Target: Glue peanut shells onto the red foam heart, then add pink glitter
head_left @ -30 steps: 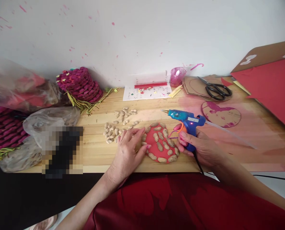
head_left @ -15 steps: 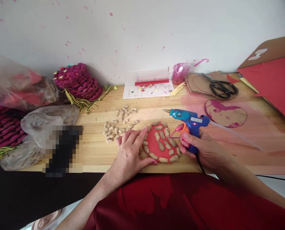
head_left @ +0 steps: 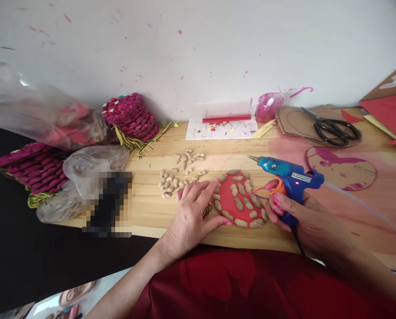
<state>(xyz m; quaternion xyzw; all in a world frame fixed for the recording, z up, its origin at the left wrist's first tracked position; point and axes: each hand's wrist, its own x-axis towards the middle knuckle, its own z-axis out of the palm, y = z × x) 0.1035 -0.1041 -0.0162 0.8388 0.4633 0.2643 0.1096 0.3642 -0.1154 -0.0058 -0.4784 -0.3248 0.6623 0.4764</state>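
Right grip [head_left: 309, 217], blue glue gun [head_left: 296, 180], metal-tipped

Craft workspace: glue gun [head_left: 289, 178], scissors [head_left: 324, 120]

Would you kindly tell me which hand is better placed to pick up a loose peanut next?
Probably the left hand: it lies beside the loose peanuts and grips no tool, whereas the right hand, farther off, is wrapped around the glue gun.
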